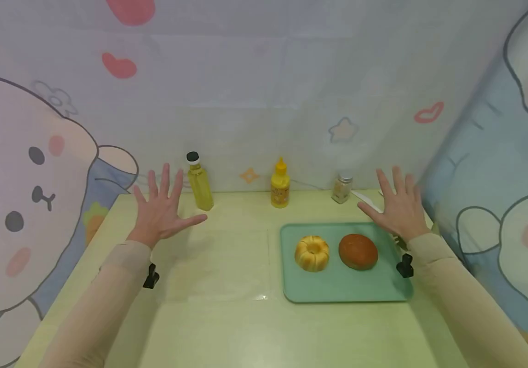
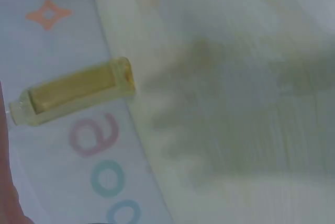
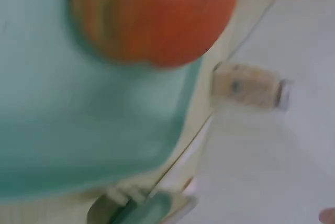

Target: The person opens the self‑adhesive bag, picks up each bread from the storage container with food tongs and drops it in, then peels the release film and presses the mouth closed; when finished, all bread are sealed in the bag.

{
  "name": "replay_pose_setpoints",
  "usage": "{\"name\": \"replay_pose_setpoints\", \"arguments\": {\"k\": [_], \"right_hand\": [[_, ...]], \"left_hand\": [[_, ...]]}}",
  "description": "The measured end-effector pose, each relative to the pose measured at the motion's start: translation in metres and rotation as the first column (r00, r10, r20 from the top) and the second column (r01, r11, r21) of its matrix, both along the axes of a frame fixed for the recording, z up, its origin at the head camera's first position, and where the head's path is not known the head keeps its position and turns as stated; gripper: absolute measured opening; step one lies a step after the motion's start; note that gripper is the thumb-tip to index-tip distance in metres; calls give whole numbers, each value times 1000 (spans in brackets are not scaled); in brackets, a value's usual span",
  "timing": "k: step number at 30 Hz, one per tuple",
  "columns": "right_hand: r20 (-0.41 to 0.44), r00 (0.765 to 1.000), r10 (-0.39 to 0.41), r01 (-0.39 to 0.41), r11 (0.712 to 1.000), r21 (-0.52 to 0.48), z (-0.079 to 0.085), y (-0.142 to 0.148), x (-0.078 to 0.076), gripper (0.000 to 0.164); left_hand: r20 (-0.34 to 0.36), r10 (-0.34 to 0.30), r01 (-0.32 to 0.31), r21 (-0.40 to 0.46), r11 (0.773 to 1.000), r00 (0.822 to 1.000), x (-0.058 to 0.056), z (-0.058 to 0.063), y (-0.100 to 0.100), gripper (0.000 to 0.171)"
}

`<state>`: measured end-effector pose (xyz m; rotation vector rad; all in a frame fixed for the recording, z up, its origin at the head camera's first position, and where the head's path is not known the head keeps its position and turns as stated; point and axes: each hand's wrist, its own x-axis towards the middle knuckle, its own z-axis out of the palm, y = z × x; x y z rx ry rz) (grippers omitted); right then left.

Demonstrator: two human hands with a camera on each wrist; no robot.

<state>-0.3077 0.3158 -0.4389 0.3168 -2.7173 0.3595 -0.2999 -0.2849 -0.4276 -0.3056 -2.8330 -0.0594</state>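
Note:
My left hand (image 1: 159, 209) is held over the left part of the table, fingers spread and holding nothing. Nearest to it stands a bottle of yellow oil (image 1: 201, 186) with a dark cap, which the left wrist view also shows. On the right, my right hand (image 1: 399, 209) hovers with its fingers spread, past the back right corner of a green tray (image 1: 337, 289). That tray bears a ring-shaped yellow bread (image 1: 312, 253) and a round brown bun (image 1: 358, 251). Beside the right hand is a small glass jar (image 1: 342, 189) with a metal lid.
A yellow squeeze bottle (image 1: 280, 188) stands at the table's back edge. Partly behind the right hand lie a white utensil (image 1: 366, 200) and, in the right wrist view, blurred green and white things (image 3: 149, 208). A printed cloth (image 1: 245, 76) hangs behind the table (image 1: 217, 327).

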Motion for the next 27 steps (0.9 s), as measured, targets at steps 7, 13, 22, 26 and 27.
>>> {"name": "replay_pose_setpoints", "arguments": {"k": [7,13,22,26,27], "right_hand": [[0,971,238,-236,963,-131,13,-40,16,89],[8,914,405,-399,905,-147,16,-93,41,86],[73,824,561,-546,822,-161,13,-166,70,80],[90,794,601,-589,798,-127,0,-189,73,76],[100,788,607,-596,794,-121,-4,-194,75,75]], "left_hand": [[-9,-80,81,109,991,997,15,12,18,112],[-58,-191,198,163,967,980,35,11,44,101],[-10,-360,353,213,911,933,57,-6,79,89],[55,-395,376,211,902,917,64,-16,90,85],[79,-398,374,214,902,914,66,-19,92,84]]}}
